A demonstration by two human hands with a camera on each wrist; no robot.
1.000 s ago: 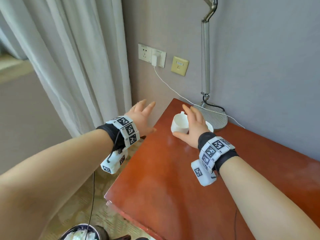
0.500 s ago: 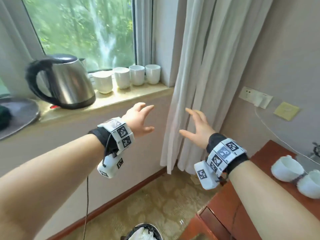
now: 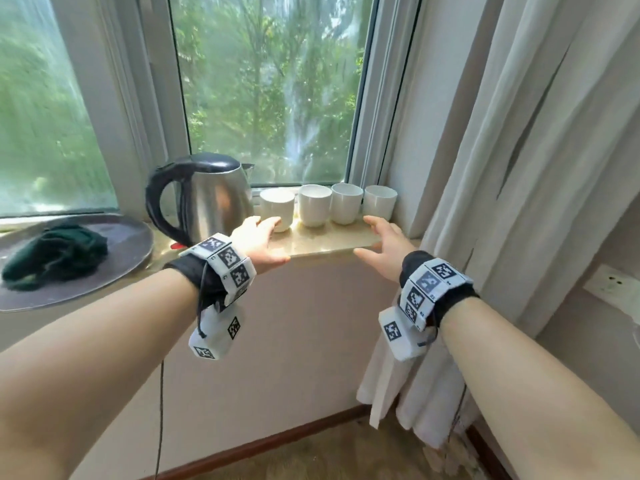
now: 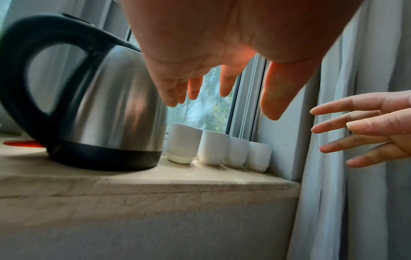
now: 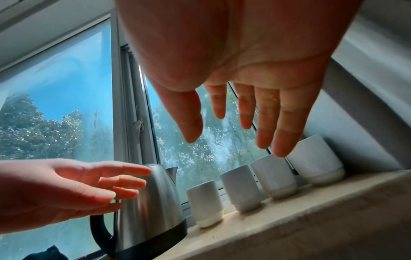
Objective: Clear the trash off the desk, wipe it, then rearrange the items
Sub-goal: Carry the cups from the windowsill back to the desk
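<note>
White ceramic cups, four of them point(image 3: 328, 204), stand in a row on the stone windowsill point(image 3: 325, 242), far side by the glass, between the steel kettle point(image 3: 207, 199) on the left and the curtain point(image 3: 512, 188) on the right. I hold both hands out over the sill's near edge: left hand point(image 3: 258, 245) spread wide and holding nothing, fingertips close to the leftmost cup point(image 3: 277, 207), though I cannot tell if they touch; right hand point(image 3: 384, 251) equally wide and bare, near the rightmost cup point(image 3: 380, 201) but apart from it. My guess: the cups are light, rigid, glazed and slick, breakable if knocked. No handles, so I would wrap thumb and fingers round the wall of one, mid-height. They stand nearly touching, so taking an end cup first looks safest. A dark green cloth point(image 3: 55, 252) lies on a round tray point(image 3: 131, 251) at far left.
</note>
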